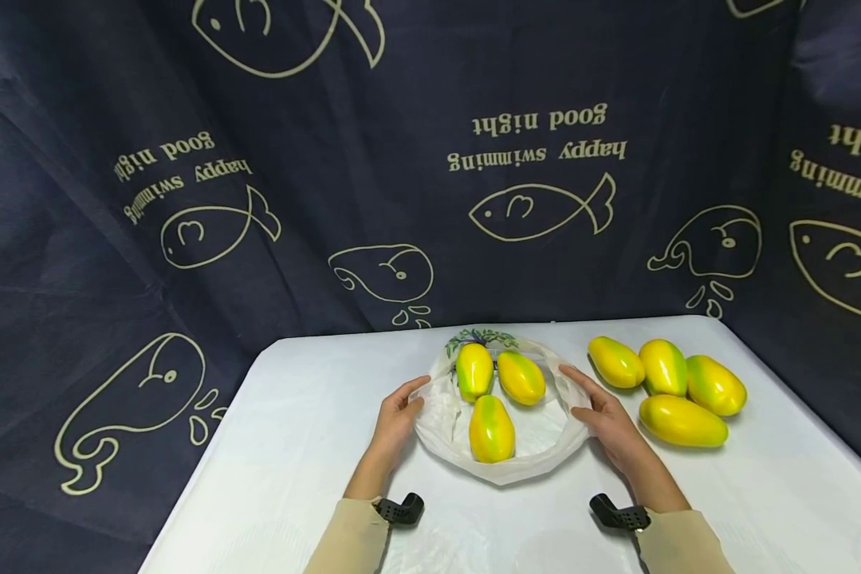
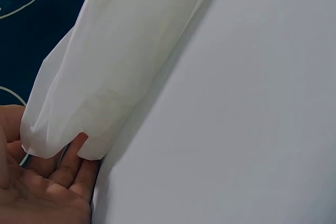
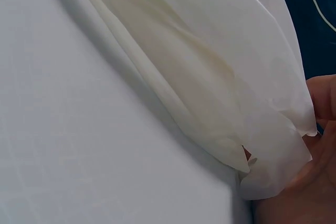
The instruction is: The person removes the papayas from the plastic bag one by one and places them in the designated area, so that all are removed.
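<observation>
A thin white plastic bag [image 1: 504, 470] with a leafy print at its far side lies on the table, its mouth spread wide. Three yellow-green mangoes are in it: one nearest me [image 1: 492, 430], one at the far left [image 1: 474, 371] and one at the right [image 1: 521, 377]. My left hand [image 1: 398, 414] touches the bag's left side, thumb and forefinger apart. On the right side, my right hand [image 1: 610, 418] rests against the bag with its fingers spread. Both wrist views show bag film [image 2: 121, 51] partly covering the fingertips.
Several more mangoes [image 1: 663, 367] lie in a group right of the bag, beyond my right hand. White cloth covers the table [image 1: 330, 383]. A dark curtain [image 1: 402, 183] with fish drawings hangs behind it and at both sides.
</observation>
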Available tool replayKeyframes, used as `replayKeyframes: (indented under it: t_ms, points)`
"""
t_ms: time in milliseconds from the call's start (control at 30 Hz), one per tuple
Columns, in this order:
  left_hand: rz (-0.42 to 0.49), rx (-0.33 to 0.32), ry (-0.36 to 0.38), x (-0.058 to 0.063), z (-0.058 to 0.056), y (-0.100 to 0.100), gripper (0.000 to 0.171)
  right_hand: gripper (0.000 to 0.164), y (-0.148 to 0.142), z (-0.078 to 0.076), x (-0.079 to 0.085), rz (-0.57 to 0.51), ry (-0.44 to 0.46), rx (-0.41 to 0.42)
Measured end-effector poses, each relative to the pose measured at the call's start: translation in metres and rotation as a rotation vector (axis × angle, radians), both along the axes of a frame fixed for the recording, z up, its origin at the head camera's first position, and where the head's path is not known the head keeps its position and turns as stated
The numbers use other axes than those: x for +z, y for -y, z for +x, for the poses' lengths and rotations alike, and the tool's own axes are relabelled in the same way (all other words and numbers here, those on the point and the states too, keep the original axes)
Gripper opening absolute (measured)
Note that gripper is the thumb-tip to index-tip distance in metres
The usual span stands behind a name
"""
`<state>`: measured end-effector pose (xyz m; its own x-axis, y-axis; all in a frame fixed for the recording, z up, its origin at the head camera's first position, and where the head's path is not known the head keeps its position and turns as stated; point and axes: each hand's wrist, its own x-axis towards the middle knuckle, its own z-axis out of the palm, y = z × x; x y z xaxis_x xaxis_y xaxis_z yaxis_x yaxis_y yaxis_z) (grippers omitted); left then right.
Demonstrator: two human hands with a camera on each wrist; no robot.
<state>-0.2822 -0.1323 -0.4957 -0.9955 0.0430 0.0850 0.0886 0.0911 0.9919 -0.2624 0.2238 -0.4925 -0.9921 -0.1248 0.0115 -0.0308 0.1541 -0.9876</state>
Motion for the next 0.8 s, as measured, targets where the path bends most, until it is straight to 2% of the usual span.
replayKeyframes:
  t_ms: [233,333,433,600,700,800]
  points:
    - [0.006,0.021,0.017,0.001,-0.003,-0.001,0.042,0.072,0.001,0.003,0.0,-0.026,-0.007,0.007]
    - [0.016,0.018,0.014,0.005,-0.003,-0.002,0.043,0.071,0.002,0.003,0.001,-0.032,-0.019,0.005]
    - [0.028,0.009,0.004,0.017,0.001,-0.004,0.044,0.072,0.003,0.003,0.002,-0.035,-0.015,0.003]
    - [-0.031,0.031,-0.075,0.046,0.015,-0.009,0.041,0.074,0.003,0.003,0.001,-0.033,0.001,-0.003]
    - [-0.074,0.055,-0.113,0.057,0.021,-0.011,0.04,0.073,0.003,0.003,0.0,-0.031,-0.007,0.002]
    - [-0.1,0.061,-0.134,0.063,0.021,-0.013,0.04,0.071,0.002,0.003,0.0,-0.029,-0.02,0.01]
